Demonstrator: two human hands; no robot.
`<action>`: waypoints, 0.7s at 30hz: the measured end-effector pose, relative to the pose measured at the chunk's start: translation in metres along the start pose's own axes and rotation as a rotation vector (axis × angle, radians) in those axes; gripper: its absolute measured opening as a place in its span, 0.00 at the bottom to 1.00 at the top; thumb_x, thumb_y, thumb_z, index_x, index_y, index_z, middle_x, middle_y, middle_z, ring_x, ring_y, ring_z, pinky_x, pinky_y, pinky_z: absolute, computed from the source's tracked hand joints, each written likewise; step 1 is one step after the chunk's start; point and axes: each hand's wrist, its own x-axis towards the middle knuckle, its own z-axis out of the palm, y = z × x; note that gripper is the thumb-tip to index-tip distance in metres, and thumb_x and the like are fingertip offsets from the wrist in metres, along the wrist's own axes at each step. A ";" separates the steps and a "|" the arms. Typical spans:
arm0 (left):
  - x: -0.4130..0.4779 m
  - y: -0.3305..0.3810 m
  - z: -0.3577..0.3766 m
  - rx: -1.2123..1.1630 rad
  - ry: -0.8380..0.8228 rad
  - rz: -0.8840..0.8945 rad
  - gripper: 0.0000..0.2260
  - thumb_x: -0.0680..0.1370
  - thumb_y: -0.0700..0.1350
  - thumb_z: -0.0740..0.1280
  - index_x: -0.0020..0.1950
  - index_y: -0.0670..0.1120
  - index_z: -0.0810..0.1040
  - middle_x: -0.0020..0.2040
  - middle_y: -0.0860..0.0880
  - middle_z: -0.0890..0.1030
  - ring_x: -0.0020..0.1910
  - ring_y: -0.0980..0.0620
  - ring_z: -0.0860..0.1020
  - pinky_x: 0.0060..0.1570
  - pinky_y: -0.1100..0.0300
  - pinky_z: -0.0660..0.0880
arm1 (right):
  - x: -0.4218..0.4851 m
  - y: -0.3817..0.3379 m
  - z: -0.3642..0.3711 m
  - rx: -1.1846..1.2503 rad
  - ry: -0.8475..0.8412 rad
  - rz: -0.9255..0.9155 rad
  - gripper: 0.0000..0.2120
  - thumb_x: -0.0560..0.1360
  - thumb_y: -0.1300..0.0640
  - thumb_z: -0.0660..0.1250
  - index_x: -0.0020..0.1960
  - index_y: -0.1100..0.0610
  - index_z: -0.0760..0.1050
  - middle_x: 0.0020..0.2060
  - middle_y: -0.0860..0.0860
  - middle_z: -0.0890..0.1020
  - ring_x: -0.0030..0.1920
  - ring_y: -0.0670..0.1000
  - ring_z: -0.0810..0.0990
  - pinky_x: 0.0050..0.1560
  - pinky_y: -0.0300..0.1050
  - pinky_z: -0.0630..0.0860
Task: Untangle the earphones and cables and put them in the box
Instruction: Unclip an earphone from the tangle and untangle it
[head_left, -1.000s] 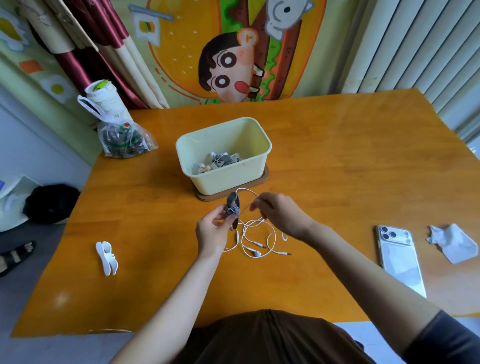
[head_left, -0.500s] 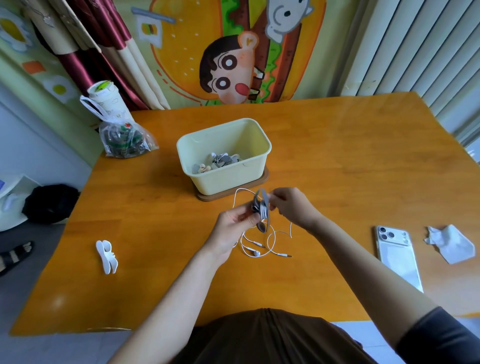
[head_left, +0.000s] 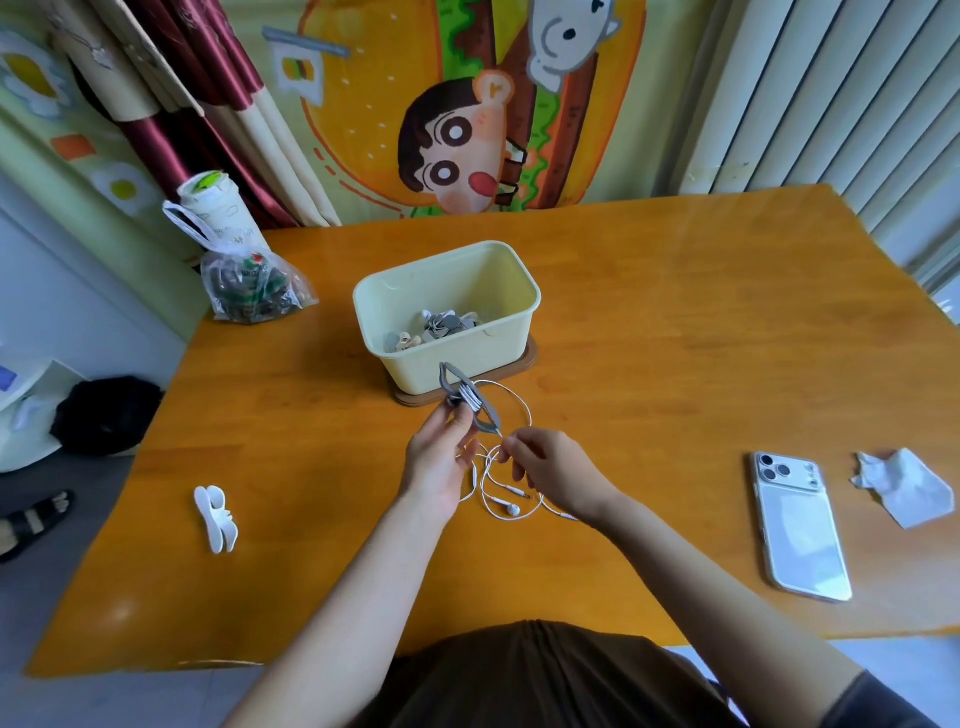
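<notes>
A pale yellow box (head_left: 519, 327) stands on a brown lid at mid-table, with wound cables and earphones inside. Just in front of it my left hand (head_left: 436, 462) holds up a grey cable winder (head_left: 467, 397) that has white earphone cord wrapped round its middle. The rest of the white earphones (head_left: 506, 499) loops down onto the table between my hands. My right hand (head_left: 553, 470) pinches that loose cord near the winder's lower end.
A white cable winder (head_left: 215, 519) lies at the left of the orange table (head_left: 675, 364). A white phone (head_left: 800, 525) and a crumpled tissue (head_left: 904, 488) lie at the right. A plastic bag (head_left: 249, 283) and a cup sit at the far left corner.
The grey winder has been lifted toward the box and turned, with more white cord around it. My right hand has dropped lower and now grips the loose cord.
</notes>
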 end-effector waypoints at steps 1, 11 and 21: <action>0.001 -0.002 -0.001 0.008 0.036 0.014 0.07 0.78 0.41 0.66 0.52 0.50 0.80 0.47 0.48 0.82 0.48 0.51 0.77 0.46 0.60 0.71 | -0.002 -0.003 0.003 -0.014 -0.005 -0.024 0.13 0.81 0.56 0.56 0.41 0.55 0.75 0.28 0.45 0.74 0.26 0.42 0.70 0.29 0.31 0.65; 0.005 -0.016 -0.027 0.720 -0.007 0.283 0.11 0.75 0.40 0.70 0.57 0.45 0.82 0.47 0.49 0.84 0.47 0.53 0.81 0.48 0.63 0.76 | 0.004 -0.017 -0.013 -0.172 -0.008 -0.110 0.13 0.79 0.57 0.59 0.44 0.58 0.80 0.29 0.42 0.76 0.26 0.37 0.73 0.29 0.31 0.66; -0.012 -0.009 -0.019 0.699 -0.292 0.277 0.10 0.76 0.41 0.69 0.56 0.50 0.81 0.49 0.56 0.84 0.50 0.63 0.80 0.49 0.73 0.72 | 0.020 -0.012 -0.041 -0.280 0.170 -0.096 0.11 0.78 0.52 0.63 0.41 0.53 0.81 0.30 0.43 0.78 0.26 0.41 0.72 0.28 0.33 0.65</action>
